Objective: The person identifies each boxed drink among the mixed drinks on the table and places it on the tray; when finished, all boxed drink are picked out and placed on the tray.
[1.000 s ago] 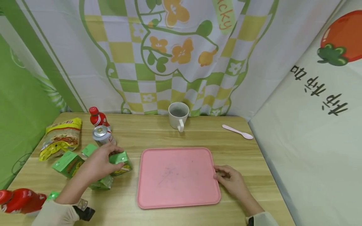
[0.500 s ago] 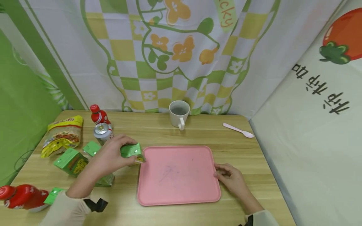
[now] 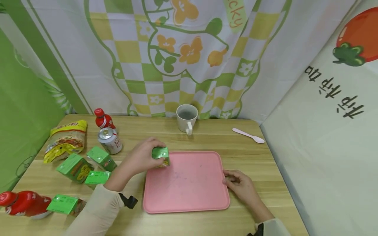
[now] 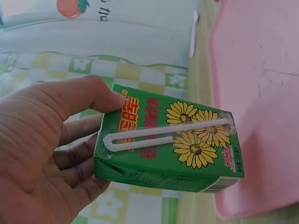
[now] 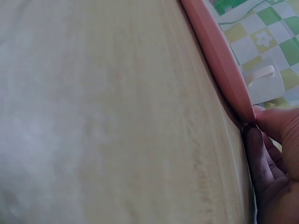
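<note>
My left hand (image 3: 144, 156) grips a green juice box (image 4: 168, 140) by its top end, thumb on the front and fingers behind. Yellow flowers and a bent white straw in clear wrap show on the box's front. In the head view the box overlaps the far left corner of a pink tray (image 3: 189, 183). At the tray's right side, my right hand (image 3: 240, 185) pinches the rim between thumb and fingers; the right wrist view shows the thumb on the tray's edge (image 5: 224, 60).
More green juice boxes (image 3: 72, 167) stand at the left with a can (image 3: 110, 141), red bottles (image 3: 25, 204) and a yellow food packet (image 3: 66, 141). A white mug (image 3: 187, 118) stands behind the tray, and a pink spoon (image 3: 248, 135) lies at the back right.
My left hand has taken the juice box from the group on the left and carried it rightward to the tray's far left corner. The right hand stays at the tray's rim.
</note>
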`<state>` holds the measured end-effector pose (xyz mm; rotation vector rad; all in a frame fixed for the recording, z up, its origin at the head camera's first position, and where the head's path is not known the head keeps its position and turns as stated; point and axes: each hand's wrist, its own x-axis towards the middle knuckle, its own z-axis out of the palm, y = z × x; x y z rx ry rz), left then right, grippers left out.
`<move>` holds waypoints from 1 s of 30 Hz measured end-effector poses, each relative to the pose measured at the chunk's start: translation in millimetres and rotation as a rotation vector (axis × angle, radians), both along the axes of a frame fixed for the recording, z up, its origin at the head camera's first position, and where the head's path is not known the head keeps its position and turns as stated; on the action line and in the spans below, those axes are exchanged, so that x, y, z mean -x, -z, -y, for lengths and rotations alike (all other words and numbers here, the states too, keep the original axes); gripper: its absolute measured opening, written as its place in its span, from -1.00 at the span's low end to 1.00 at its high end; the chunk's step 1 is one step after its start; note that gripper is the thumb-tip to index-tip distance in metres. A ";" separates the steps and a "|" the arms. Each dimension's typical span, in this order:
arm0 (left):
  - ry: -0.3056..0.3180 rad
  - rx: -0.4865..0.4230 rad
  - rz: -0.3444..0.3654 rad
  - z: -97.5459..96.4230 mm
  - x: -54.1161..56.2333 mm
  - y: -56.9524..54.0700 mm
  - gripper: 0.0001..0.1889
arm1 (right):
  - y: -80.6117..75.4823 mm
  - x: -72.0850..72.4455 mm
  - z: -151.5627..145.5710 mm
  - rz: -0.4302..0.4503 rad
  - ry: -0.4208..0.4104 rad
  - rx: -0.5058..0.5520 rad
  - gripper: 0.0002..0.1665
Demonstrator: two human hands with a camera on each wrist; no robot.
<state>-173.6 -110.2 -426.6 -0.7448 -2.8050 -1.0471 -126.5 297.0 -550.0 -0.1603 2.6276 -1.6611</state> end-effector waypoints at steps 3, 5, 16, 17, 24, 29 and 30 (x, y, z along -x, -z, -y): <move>0.024 0.025 0.018 -7.7 9.7 5.5 -0.56 | 1.3 0.3 -0.7 0.005 0.002 0.002 -0.58; 0.047 0.039 0.032 -11.4 15.2 8.5 -0.56 | 1.6 0.0 -0.9 0.008 0.007 -0.001 -0.58; 0.092 0.075 0.051 -15.0 24.7 13.4 -0.55 | -0.7 -2.1 0.7 0.033 0.029 0.011 -0.59; 0.092 0.076 0.049 -15.2 25.1 13.8 -0.55 | -0.8 -2.0 0.6 0.038 0.032 0.013 -0.59; 0.091 0.077 0.071 -15.1 25.5 12.4 -0.56 | 0.7 -2.4 0.5 0.051 0.038 0.015 -0.57; 0.087 0.117 0.090 -14.1 25.6 7.9 -0.55 | -2.0 -3.1 2.3 0.023 0.027 0.015 -0.57; 0.087 0.127 0.093 -13.5 25.7 6.5 -0.55 | -2.2 -2.9 2.2 0.019 0.025 0.008 -0.57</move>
